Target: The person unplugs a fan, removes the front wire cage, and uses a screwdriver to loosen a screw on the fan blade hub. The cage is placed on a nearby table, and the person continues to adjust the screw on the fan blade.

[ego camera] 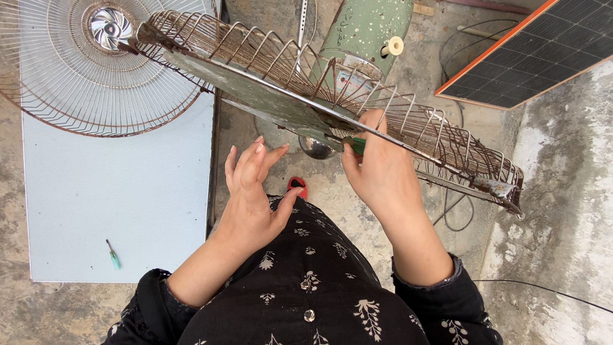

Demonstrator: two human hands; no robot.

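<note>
Head view, looking down at the lap & floor. Right hand (382, 167) has a clenched grip on a green-handled screwdriver (357, 145), tip aimed into the centre of the rusty rear fan guard (408, 131), approx. where the fan blade (255, 96) roots at the hub. The guard w/ blade is tilted, running from upper left down to the right, up off the floor in front of the person; what carries it can't be seen. Left hand (252, 191) is released, fingers spread, holding nothing, just below the blade & not touching it.

Progress, as a judgement: front fan guard (105, 61) is already off, lying apart at upper left, partly over the pale blue board (121, 191) on the concrete floor (562, 191). Blade is still on the rear guard, so the centre fixing looks like the part in hand; can't tell if any screw is loose yet, the tip is hidden behind the hand.

Also: a small second screwdriver (113, 255) lies unused on the board, well apart from both hands. Green cylinder (367, 32) stands behind the guard, solar panel (543, 51) at upper right, a dark cable (543, 291) trails over the floor at right.
</note>
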